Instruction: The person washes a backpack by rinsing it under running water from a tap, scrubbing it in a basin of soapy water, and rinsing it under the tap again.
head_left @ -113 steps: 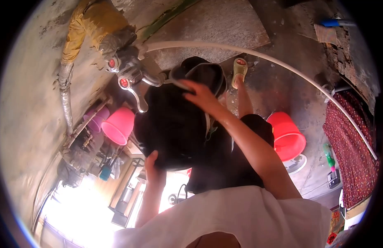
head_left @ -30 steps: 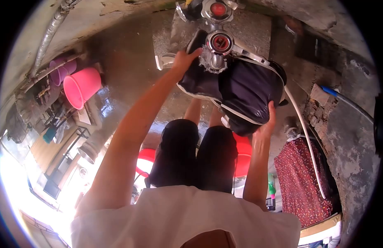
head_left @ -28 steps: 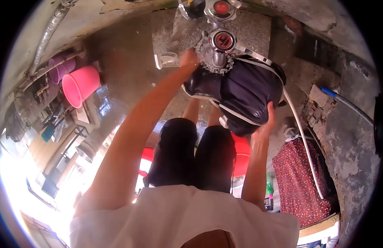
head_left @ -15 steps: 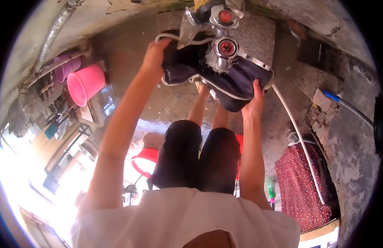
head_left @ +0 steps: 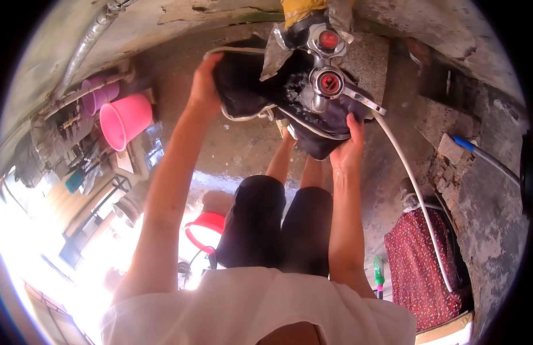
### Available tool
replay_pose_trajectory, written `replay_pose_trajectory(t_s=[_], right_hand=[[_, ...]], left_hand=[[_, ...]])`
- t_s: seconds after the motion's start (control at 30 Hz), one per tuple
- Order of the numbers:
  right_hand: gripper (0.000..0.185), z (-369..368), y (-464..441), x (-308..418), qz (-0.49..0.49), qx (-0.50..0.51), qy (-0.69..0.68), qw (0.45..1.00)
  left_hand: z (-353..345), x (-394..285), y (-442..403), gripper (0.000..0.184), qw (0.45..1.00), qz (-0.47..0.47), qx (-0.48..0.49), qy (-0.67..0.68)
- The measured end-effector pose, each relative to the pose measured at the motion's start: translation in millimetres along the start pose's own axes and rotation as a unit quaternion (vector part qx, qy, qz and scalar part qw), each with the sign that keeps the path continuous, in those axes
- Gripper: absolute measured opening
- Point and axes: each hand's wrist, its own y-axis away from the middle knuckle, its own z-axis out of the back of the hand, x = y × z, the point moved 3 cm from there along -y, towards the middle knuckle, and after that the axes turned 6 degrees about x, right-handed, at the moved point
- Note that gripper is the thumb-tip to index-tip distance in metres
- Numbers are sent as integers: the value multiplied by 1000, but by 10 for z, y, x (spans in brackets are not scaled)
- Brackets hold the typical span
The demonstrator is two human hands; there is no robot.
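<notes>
A wet black fabric piece with pale piping [head_left: 240, 80], bag-like in shape, is stretched between my two hands under a chrome tap [head_left: 326, 83]. Water splashes onto its middle, just left of the spout. My left hand [head_left: 206, 86] grips the far left edge, fingers partly hidden behind the fabric. At the lower right end, my right hand [head_left: 348, 146] is closed on the edge with the thumb on top. The tap and its lever hide part of the fabric's right side.
Pink bucket [head_left: 125, 118] and purple bucket [head_left: 99, 95] stand at left. A red basin [head_left: 206, 227] is beside my knees. To the right are a white hose [head_left: 413, 181], a patterned red cloth [head_left: 418, 261], a green bottle [head_left: 379, 270] and a blue-ended hose [head_left: 463, 142].
Both hands have shifted the black fabric a little left relative to the tap. Its left part is spread wider, and the splash lands on another spot. The whole view has shifted slightly.
</notes>
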Motion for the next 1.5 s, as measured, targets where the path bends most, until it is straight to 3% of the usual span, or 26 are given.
replay_pose_trajectory(t_s=[0.2, 0.27, 0.4, 0.43, 0.47, 0.5, 0.53, 0.57, 0.6, 0.67, 0.7, 0.77, 0.83, 0.87, 0.9, 0.93, 1.0, 1.07, 1.1, 1.13, 1.2, 1.27, 1.37, 1.43, 1.5], right_hand=[[39, 156, 82, 14, 17, -45, -35, 998], [43, 209, 202, 121, -19, -20, -77, 997], [51, 48, 591, 246, -24, -101, -26, 994], [52, 43, 654, 222, -19, -105, -20, 994], [54, 43, 703, 204, -13, -109, -13, 994], [58, 22, 730, 182, -27, -66, -34, 997], [58, -32, 730, 190, -25, -44, -1, 999], [58, -110, 724, 206, -22, -23, 32, 999], [59, -184, 713, 218, -18, -2, 65, 998], [48, -259, 560, 155, -40, -50, 164, 984], [43, -251, 443, 91, -31, -32, 174, 984], [25, -189, 260, -38, 15, -11, 213, 977], [22, -317, 208, -27, 17, 17, 420, 907], [23, -363, 240, -61, 15, 45, 545, 837], [28, -395, 268, -126, 36, 65, 569, 819], [29, -453, 333, -162, 107, 88, 635, 760], [24, -476, 425, -202, 96, 112, 639, 755], [19, -328, 555, -293, -21, 100, 355, 929], [17, -259, 623, -310, -77, 90, 195, 974], [22, -308, 679, -232, -151, 86, -4, 985], [29, -128, 672, -270, -144, 8, -196, 970], [29, -65, 537, -323, -125, -10, -121, 985], [22, 331, 304, -590, -159, -24, 128, 979], [17, 561, 100, -538, -155, -41, 104, 982], [18, 913, -114, -332, -118, -56, -119, 984]], left_hand=[[84, 242, -27, 32, 1000, 10, 1, 19], [163, 237, -59, 33, 1000, 28, 6, 4], [326, 484, -352, 36, 995, 74, -24, -61], [485, 672, -581, 37, 991, 35, -15, -131], [311, 722, -529, 38, 972, 3, -69, -225], [428, 983, -759, 44, 941, 20, -104, -323], [135, 1036, -646, 46, 953, 5, -49, -300], [59, 1165, -719, 45, 938, 11, -105, -331], [-40, 1313, -745, 50, 948, 8, 11, -317], [-250, 1449, -515, 56, 971, -25, 183, -153], [-178, 1587, -503, 56, 949, -27, 222, -220], [-316, 1508, -222, 45, 953, 97, 222, -181], [-549, 1222, 225, 57, 904, 74, 234, -350], [-595, 1186, 337, 60, 907, 135, 208, -341], [-528, 1217, 302, 58, 921, 182, 222, -262], [-543, 1170, 310, 45, 938, 187, 195, -217], [-595, 1044, 482, 27, 966, 117, 107, -206], [-385, 1150, 506, 21, 977, 96, 47, -182], [-289, 1203, 507, 18, 982, 86, 18, -167], [-251, 1183, 528, 18, 990, 112, 13, -81], [-126, 1114, 611, 19, 982, 165, -4, 92], [-158, 1042, 743, 20, 980, 162, -1, 116], [-185, 884, 941, 25, 977, 151, 20, 150], [42, 603, 950, 26, 989, 80, 31, 120], [343, 218, 913, 27, 996, -52, -34, 67]])
